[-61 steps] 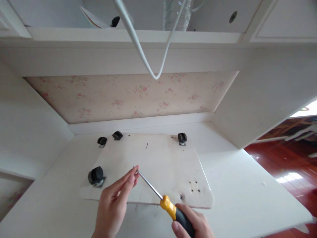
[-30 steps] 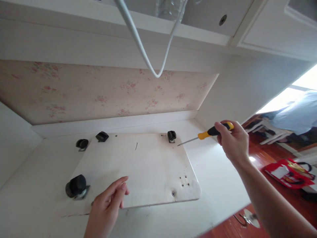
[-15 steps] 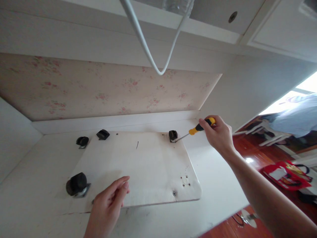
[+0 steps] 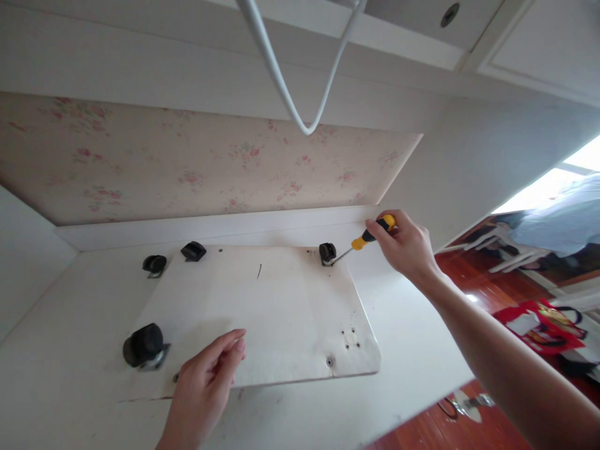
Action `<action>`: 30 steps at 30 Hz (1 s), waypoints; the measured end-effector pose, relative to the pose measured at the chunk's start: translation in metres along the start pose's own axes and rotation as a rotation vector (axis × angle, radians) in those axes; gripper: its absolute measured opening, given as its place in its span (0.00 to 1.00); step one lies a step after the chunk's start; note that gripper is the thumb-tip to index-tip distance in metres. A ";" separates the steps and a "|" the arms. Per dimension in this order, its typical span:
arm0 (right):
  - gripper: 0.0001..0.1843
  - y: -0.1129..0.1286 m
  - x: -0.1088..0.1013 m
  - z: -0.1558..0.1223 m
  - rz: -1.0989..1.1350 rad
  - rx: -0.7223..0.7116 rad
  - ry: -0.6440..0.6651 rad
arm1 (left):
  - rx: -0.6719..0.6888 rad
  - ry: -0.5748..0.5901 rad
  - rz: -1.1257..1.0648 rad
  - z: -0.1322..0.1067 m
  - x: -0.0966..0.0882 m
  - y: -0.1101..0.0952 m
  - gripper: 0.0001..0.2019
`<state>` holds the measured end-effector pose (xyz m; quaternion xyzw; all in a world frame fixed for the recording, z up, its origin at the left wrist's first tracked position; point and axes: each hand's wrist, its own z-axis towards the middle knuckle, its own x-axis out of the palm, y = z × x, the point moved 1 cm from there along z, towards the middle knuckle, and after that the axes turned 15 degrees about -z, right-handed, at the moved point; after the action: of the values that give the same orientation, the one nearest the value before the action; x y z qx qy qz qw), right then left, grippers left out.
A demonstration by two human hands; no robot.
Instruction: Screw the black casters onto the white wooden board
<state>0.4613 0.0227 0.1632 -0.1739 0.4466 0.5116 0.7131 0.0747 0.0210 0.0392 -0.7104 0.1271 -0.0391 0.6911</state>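
My right hand is wrapped round a yellow and black screwdriver. Its tip meets the base of a black caster wheel at the far right corner of a white board. Over the board's near left part is my left hand, thumb and forefinger pinched together; whatever is between them is too small to make out. Another caster stands at the board's far left corner. Two more lie to the left, a small-looking one and a nearer one with a metal plate.
Screw holes mark the board's near right corner. The board lies on a white desktop below flowered wallpaper. A white cable hangs in front. To the right, a red bag is near the wooden floor.
My right hand and the screwdriver have shifted slightly left and up, the tip staying at the caster's base. The view has moved a little; my left hand keeps its pinch.
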 end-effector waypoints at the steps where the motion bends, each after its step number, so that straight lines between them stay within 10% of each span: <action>1: 0.19 0.001 0.000 0.001 -0.008 -0.006 0.010 | 0.007 -0.001 0.009 0.000 0.000 0.001 0.21; 14: 0.25 0.023 -0.024 0.026 -0.268 -0.450 0.364 | 0.042 0.059 0.073 -0.001 -0.003 0.006 0.21; 20: 0.38 0.046 -0.040 0.043 -0.662 -0.359 0.504 | 0.042 0.070 0.084 0.000 -0.004 0.013 0.21; 30: 0.36 0.061 -0.041 0.049 -0.721 -0.433 0.549 | 0.025 0.089 0.059 -0.002 -0.005 0.010 0.22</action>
<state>0.4265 0.0586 0.2359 -0.5892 0.4129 0.2490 0.6483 0.0679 0.0200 0.0304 -0.6951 0.1780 -0.0519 0.6945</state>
